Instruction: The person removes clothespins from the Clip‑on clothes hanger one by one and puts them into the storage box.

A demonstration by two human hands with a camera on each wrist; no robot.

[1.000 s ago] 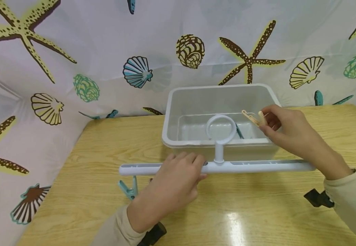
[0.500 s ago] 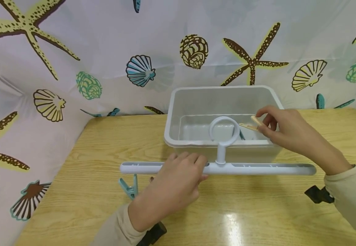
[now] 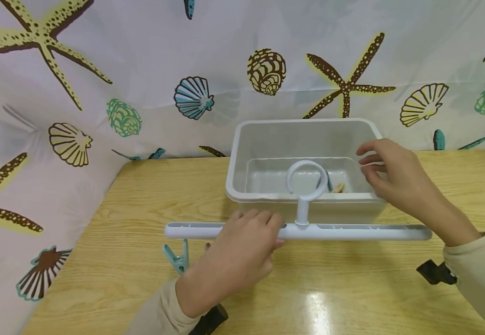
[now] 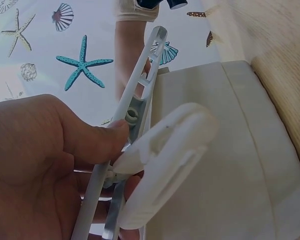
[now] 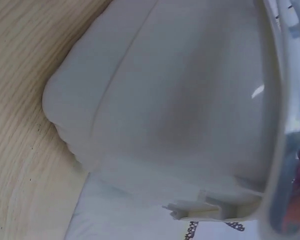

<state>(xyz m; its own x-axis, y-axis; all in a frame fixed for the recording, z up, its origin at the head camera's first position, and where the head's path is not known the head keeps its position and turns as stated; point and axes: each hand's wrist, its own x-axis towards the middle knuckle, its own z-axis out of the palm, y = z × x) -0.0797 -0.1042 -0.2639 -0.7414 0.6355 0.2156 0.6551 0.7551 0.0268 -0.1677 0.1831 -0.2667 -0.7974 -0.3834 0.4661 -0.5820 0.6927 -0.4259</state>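
My left hand (image 3: 238,251) grips a pale blue-white clip hanger bar (image 3: 363,231) with a ring hook (image 3: 307,180), held level before a grey bin (image 3: 275,197). A teal clothespin (image 3: 178,260) hangs below the bar's left end; a brown one behind it is mostly hidden. The left wrist view shows the thumb pressed on the bar and a white clip (image 4: 164,155) hanging beside the fingers. My right hand (image 3: 397,170) is above the bin's right side, fingers loosely bent, holding nothing. Inside the bin lie a cream clothespin (image 3: 338,188) and a dark teal one (image 3: 329,181).
The bin stands on a wooden table (image 3: 330,284) against a curtain (image 3: 225,37) printed with shells and starfish. Its front wall is close behind the bar. In the right wrist view the bin's outer wall (image 5: 179,100) takes up most of the picture.
My right hand has let go of the cream clothespin, which now lies on the bin's floor. The fingers have spread and lifted slightly away. The left hand and bar have stayed almost still.
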